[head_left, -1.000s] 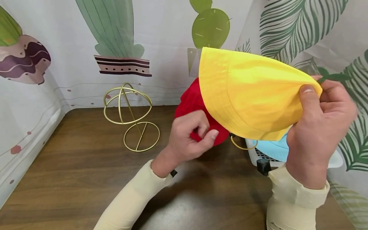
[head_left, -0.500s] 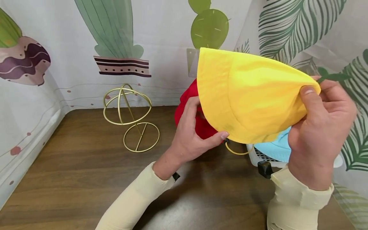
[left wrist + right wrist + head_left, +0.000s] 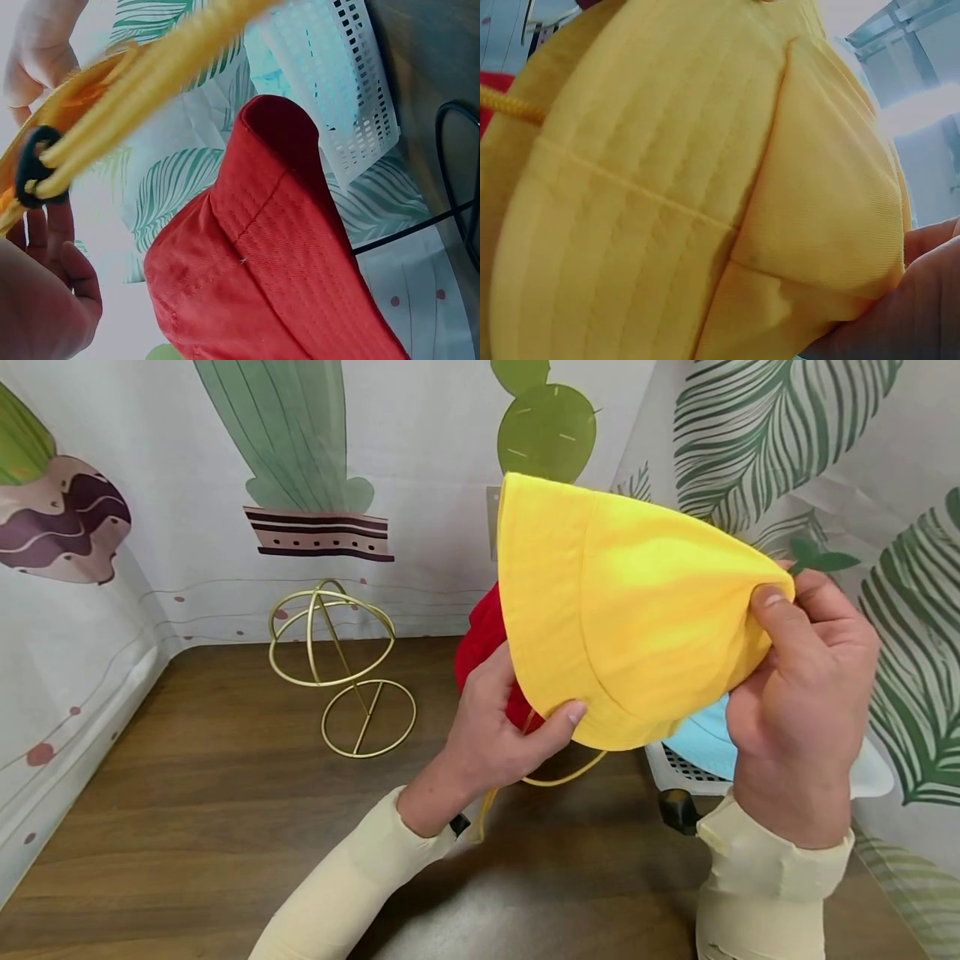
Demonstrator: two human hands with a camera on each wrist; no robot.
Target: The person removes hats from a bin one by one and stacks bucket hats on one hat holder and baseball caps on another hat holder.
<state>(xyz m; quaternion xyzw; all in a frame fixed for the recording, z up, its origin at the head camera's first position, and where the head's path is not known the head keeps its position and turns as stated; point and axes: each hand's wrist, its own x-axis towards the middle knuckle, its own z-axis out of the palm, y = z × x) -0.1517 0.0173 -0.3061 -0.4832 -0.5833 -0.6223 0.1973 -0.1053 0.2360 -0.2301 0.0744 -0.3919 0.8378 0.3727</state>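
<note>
A yellow bucket hat [image 3: 652, 610] is held in the air, tilted, its brim to the left. My right hand [image 3: 810, 685] pinches the crown's tip, thumb on the near side, close to a small green leaf-shaped piece [image 3: 825, 560]. My left hand [image 3: 495, 727] holds the lower brim edge, thumb outside; its other fingers are partly hidden behind the brim. A yellow cord [image 3: 566, 777] hangs below the hat, with a black toggle [image 3: 37, 166] on it in the left wrist view. Behind the left hand is a red bucket hat [image 3: 262, 247], partly covered in the head view.
A gold wire hat stand [image 3: 352, 681] stands on the brown wooden table [image 3: 187, 827] at left. To the right, a white perforated basket [image 3: 663, 768] holds a light blue hat [image 3: 705, 739]. A patterned cloth [image 3: 435, 460] hangs behind the table. A black cable [image 3: 442, 165] shows in the left wrist view.
My left hand has uncurled from its bent pose and taken the brim between thumb and fingers. My right hand and the yellow hat have shifted left, and more of the cord hangs in view.
</note>
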